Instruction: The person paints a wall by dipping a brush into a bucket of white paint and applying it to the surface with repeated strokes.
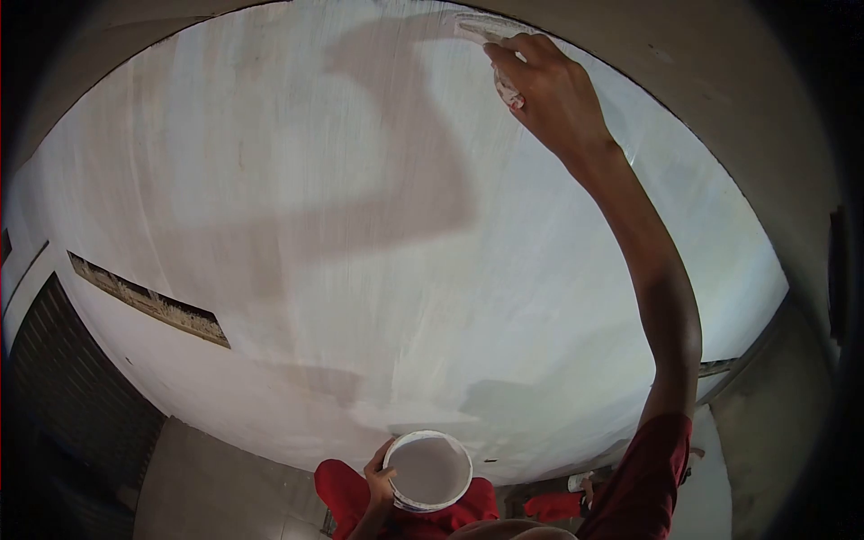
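High up at the top edge of the wall, my right hand [553, 94] is closed around a paintbrush [481, 32], whose bristle end is at the wall. Pale paint is smeared on the brush's lower end by my fingers. My left hand [380, 481] grips the rim of a round white bucket [468, 468] in front of my red-clothed legs. Greyish-white paint [430, 470] shows inside it. The broad wall [297, 297] carries streaky, uneven whitish paint, and the shadow of an arm falls across it.
A brownish ceiling [702, 81] borders the wall above. On the left are a narrow recessed slot [148, 301] and a dark slatted shutter [72, 387]. Grey floor [225, 477] lies below. At the lower right are a red item [553, 507] and a small white object [577, 483].
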Demonstrator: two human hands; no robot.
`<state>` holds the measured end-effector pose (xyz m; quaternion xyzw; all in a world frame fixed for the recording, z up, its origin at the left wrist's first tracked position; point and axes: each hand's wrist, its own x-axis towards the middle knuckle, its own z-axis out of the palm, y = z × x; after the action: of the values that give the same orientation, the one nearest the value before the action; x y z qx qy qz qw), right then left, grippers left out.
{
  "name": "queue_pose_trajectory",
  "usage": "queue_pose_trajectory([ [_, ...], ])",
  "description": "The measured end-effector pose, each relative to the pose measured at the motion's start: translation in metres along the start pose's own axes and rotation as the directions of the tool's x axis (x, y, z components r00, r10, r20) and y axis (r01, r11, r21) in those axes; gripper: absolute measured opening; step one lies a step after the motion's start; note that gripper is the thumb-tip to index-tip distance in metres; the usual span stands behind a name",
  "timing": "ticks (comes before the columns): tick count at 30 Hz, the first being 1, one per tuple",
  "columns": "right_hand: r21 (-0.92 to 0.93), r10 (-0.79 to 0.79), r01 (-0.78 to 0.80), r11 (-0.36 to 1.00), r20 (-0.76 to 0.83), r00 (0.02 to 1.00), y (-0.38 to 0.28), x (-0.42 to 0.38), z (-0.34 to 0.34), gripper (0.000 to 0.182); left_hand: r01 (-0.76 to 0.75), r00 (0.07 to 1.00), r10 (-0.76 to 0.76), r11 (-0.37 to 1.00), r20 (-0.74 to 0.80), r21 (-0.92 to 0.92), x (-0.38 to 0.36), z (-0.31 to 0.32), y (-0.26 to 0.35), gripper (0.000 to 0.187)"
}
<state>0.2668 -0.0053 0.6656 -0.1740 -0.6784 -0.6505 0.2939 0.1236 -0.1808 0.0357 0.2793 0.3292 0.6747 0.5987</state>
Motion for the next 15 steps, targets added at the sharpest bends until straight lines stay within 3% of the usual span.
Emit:
queue_pose_trajectory([
  [6,-0.076,0.010,-0.006,0.997,0.041,0.999,0.001,0.004,0.014,0.018,-0.024,1.000,0.024,0.999,0.001,0.025,0.001,0.000,-0.001,0.072],
  [9,-0.010,0.043,-0.042,0.999,0.106,0.993,0.001,0.002,0.019,0.014,-0.013,1.000,0.012,0.999,0.003,0.047,-0.002,0.005,0.006,0.072],
  [12,0.214,0.055,-0.096,0.972,0.189,0.980,-0.026,-0.023,0.006,0.012,-0.003,1.000,0.003,1.000,0.006,0.020,0.000,-0.004,-0.003,0.073],
  [14,0.268,-0.024,-0.052,0.962,0.273,0.962,-0.051,-0.052,-0.002,0.013,0.027,1.000,-0.027,0.999,0.001,0.039,-0.003,0.004,0.009,0.075],
  [15,0.304,-0.020,-0.110,0.946,0.394,0.919,-0.060,-0.057,-0.012,0.016,0.041,0.999,-0.041,0.998,0.001,0.052,-0.003,0.006,0.013,0.076],
])
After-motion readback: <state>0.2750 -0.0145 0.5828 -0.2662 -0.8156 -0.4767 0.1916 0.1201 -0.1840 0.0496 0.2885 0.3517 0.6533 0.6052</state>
